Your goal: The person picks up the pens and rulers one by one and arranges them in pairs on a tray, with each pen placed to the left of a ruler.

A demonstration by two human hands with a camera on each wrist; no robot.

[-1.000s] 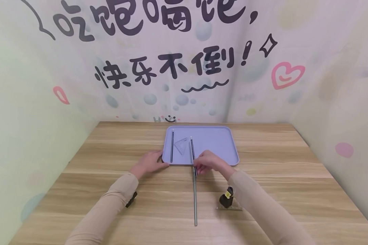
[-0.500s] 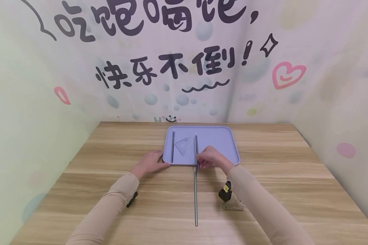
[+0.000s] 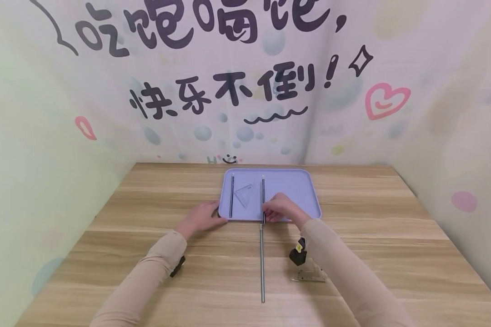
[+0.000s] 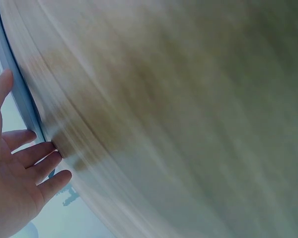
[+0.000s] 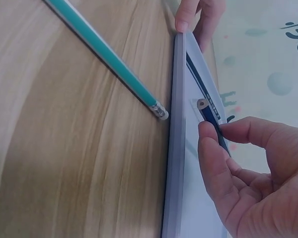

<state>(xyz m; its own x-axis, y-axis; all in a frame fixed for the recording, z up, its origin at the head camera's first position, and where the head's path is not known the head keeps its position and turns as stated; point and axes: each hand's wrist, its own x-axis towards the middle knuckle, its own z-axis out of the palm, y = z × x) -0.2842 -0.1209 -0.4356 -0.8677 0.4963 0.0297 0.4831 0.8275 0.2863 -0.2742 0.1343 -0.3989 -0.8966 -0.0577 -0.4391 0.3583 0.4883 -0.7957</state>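
My right hand pinches a dark pencil between thumb and fingers, lengthwise over the middle of the lilac tray. The right wrist view shows its unsharpened end raised above the tray's front rim. At the tray's front left corner rests my left hand; its fingers are spread and fairly straight in the left wrist view. Inside the tray lie another dark pencil by the left wall and a small clear set square. A green pencil lies on the table, its eraser end close to the rim.
Under my right forearm, a second clear ruler-like piece lies on the wooden table, partly hidden by the sleeve. A black wrist camera hangs there. A printed cloth wall rises behind the table, with pale walls at both sides.
My right hand has carried the dark pencil slightly right and farther into the tray, and the pencil is now straighter front to back. The left hand stays at the corner.
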